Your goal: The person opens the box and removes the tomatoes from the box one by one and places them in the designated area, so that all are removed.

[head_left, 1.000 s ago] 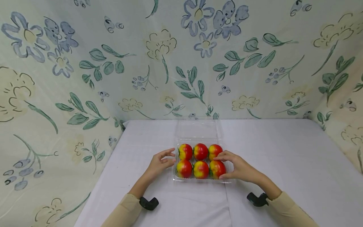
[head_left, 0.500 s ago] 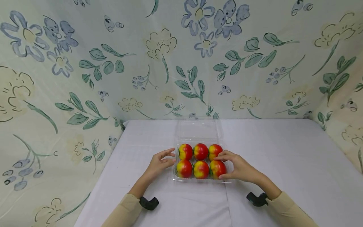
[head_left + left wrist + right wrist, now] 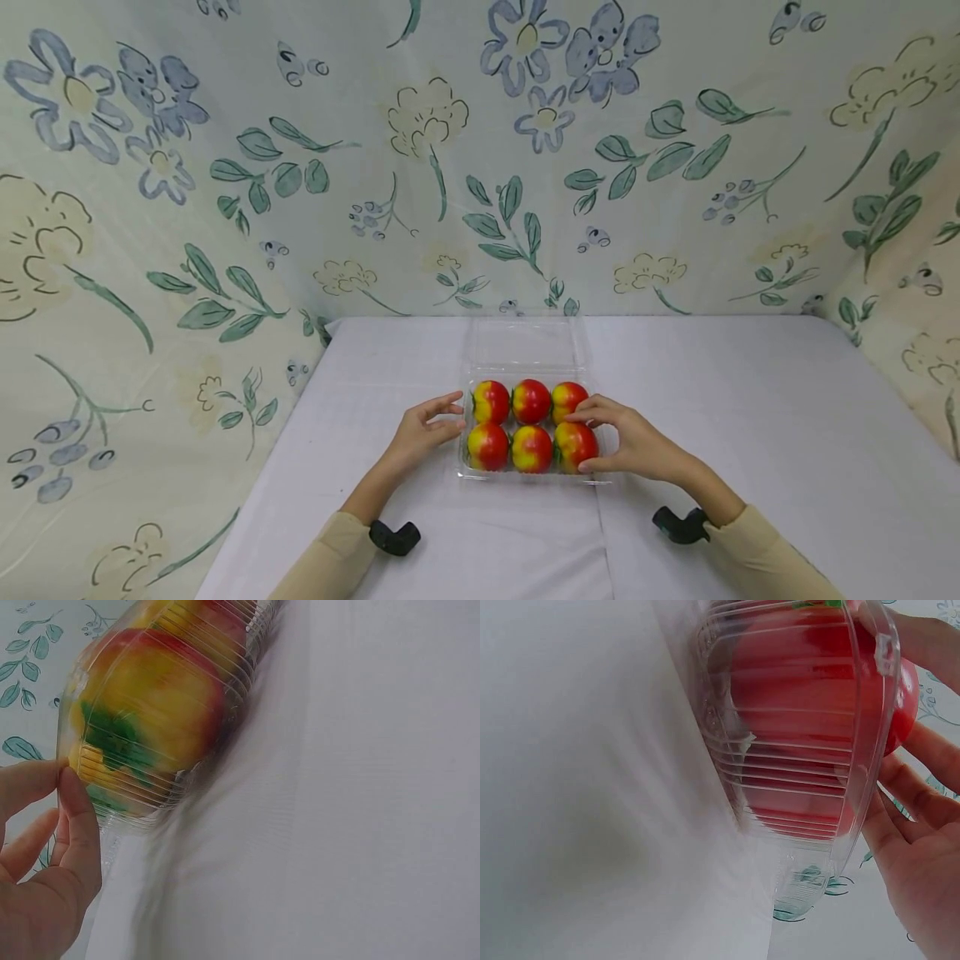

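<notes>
A clear hinged plastic box (image 3: 467, 472) on the white cloth holds two rows of round red-and-yellow fruits with green leaves. Its transparent lid (image 3: 525, 343) lies back behind it. At the box's left rim is my left hand (image 3: 420, 432); in the left wrist view its thumb and forefinger pinch the edge beside a leafy fruit (image 3: 161, 697). My right hand (image 3: 637, 443) reaches over the right rim and grips the front right fruit (image 3: 574, 447), thumb in front and fingers behind. In the right wrist view that red fruit (image 3: 795, 712) sits within the ribbed wall, its top above the rim.
A white cloth (image 3: 712, 392) covers the table under the box. Floral fabric (image 3: 420, 183) hangs behind the table and along both sides. A black wrist device (image 3: 394, 538) is on the left forearm, and a similar black device (image 3: 679, 527) on the right.
</notes>
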`<state>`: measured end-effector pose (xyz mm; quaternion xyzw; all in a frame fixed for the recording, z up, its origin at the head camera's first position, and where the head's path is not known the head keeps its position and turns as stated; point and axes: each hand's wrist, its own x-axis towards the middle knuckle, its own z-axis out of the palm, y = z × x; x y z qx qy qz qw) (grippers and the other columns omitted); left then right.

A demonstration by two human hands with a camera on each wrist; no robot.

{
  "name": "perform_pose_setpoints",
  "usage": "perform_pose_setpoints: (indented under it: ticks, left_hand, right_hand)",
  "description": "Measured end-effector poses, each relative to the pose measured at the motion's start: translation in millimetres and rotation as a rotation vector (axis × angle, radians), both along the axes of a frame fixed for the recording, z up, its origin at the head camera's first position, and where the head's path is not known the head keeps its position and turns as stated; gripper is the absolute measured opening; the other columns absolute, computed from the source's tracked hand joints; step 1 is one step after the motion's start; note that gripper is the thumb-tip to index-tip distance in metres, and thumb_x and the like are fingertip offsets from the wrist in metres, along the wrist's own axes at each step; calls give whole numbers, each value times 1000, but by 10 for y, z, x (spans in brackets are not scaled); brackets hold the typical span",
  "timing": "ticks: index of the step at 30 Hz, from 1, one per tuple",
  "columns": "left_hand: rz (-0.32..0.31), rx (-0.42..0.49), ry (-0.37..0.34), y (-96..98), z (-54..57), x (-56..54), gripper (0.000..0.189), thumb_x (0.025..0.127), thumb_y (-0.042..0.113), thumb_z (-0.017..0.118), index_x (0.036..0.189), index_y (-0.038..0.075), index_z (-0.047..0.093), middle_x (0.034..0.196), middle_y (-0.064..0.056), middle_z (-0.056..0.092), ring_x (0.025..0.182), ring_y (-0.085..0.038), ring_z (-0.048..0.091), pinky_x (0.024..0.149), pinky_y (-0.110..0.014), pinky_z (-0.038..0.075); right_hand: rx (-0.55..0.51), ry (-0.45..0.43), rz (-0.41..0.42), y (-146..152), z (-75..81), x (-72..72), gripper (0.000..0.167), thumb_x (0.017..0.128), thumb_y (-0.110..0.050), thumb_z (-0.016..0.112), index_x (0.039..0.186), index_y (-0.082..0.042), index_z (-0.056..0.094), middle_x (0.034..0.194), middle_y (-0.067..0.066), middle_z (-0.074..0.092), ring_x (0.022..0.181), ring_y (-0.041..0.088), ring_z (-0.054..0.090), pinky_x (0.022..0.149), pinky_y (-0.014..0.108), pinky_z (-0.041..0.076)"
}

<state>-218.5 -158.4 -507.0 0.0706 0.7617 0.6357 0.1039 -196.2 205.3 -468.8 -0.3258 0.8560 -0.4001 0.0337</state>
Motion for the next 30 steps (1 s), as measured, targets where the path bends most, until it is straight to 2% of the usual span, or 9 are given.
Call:
perform_pose_setpoints:
  ticks: [5, 12, 14, 30]
  left_hand:
    - [5, -24, 0, 16, 35, 15, 52, 94, 10, 69, 143, 2, 53, 122, -22, 61, 94, -33, 67, 86, -29, 56]
    - [-13, -28, 9, 58, 308, 139, 51, 94, 8, 69, 141, -1, 53, 120, -21, 62, 93, -32, 67, 88, -32, 56]
    - [-12, -24, 12, 62, 344, 162, 50, 94, 8, 68, 141, -1, 53, 120, -22, 62, 92, -32, 67, 88, -32, 56]
    - [-6, -29, 10, 60, 326, 165, 51, 94, 8, 69, 141, -1, 53, 120, -21, 63, 92, -30, 68, 89, -33, 55]
  right_hand:
    - [-12, -8, 7, 7, 7, 0, 58, 74, -29, 90, 125, -12, 68, 119, -2, 58, 105, 18, 58, 91, 52, 53]
    - [-17, -11, 11, 16, 24, 0, 58, 74, -30, 90, 125, -12, 68, 119, -1, 58, 105, 18, 58, 91, 52, 53]
    - [-19, -12, 14, 19, 24, -1, 58, 74, -30, 90, 125, -12, 68, 119, -1, 59, 105, 18, 58, 91, 52, 53]
    - [-18, -34, 6, 43, 56, 4, 57, 74, -26, 90, 124, -11, 68, 119, 0, 59, 105, 19, 58, 88, 49, 55]
